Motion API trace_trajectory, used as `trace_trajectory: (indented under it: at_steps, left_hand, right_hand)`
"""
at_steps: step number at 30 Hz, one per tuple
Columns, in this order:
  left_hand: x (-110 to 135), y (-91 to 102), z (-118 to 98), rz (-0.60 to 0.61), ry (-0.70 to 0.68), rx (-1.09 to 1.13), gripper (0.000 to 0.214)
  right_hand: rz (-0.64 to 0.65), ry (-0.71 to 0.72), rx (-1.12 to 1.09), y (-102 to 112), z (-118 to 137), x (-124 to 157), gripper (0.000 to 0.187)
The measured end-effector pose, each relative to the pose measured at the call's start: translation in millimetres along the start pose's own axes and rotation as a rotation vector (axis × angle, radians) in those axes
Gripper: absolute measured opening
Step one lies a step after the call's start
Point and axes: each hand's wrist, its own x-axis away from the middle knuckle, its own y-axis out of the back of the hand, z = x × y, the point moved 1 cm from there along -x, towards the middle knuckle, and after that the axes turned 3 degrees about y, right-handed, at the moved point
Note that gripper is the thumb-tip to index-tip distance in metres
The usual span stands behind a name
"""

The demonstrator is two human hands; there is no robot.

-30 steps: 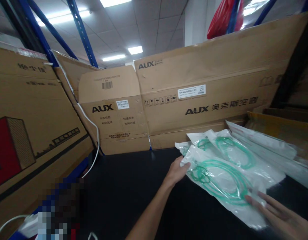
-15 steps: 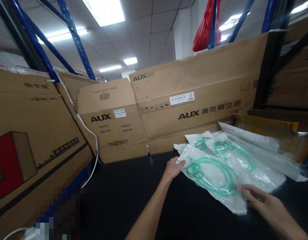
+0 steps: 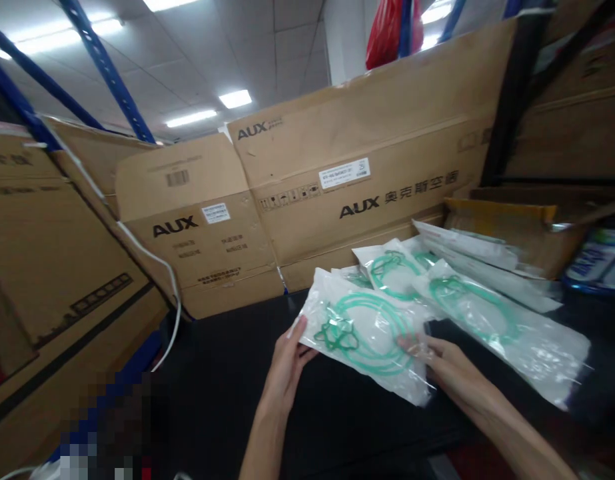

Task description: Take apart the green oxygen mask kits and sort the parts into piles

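Observation:
A clear and white pouch of coiled green tubing (image 3: 370,333) is held between both hands above the black tabletop (image 3: 227,393). My left hand (image 3: 290,357) pinches its left edge, thumb on top and fingers beneath. At its right end, my right hand (image 3: 430,353) grips the pouch with the thumb over the plastic; the fingers below are partly hidden. Beyond it lies a second pouch with green tubing (image 3: 392,267). Another tubing pouch (image 3: 487,313) rests to the right, slightly overlapped with the others.
Flattened AUX cardboard panels (image 3: 357,180) stand along the back. White flat packets (image 3: 487,267) lie near an open brown carton (image 3: 507,220) at right, with a blue-labelled bottle (image 3: 600,260) beside it. A white cable (image 3: 157,257) hangs at left.
Both hands have brought the front pouch left, away from the other pouches and toward me. My right hand has gone from its lower right corner to a firmer grip. The camera view has shifted.

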Motion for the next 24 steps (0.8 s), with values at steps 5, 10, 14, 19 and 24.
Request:
trace_trajectory:
  at_steps: [5, 10, 14, 19, 24]
  left_hand:
    - [-7.3, -3.2, 12.9, -0.186, 0.100, 0.062, 0.025]
    - [-5.5, -1.6, 8.0, -0.340, 0.121, 0.114, 0.015]
    - [-1.3, -4.5, 3.0, -0.396, 0.152, 0.131, 0.014]
    - [5.9, -9.1, -1.2, -0.478, 0.196, 0.175, 0.013]
    - [9.6, -9.2, -0.5, -0.524, 0.232, 0.183, 0.015]
  right_hand:
    - [-0.111, 0.143, 0.375, 13.3, 2.6, -0.1, 0.031]
    - [-0.577, 0.265, 0.851, 93.7, -6.7, 39.1, 0.055]
    - [-0.532, 0.296, 1.120, 136.7, -39.7, 46.8, 0.065]
    - [-0.298, 0.349, 1.325, 178.4, -49.7, 42.1, 0.050]
    - [-0.285, 0.323, 1.431, 216.2, -40.2, 50.3, 0.075]
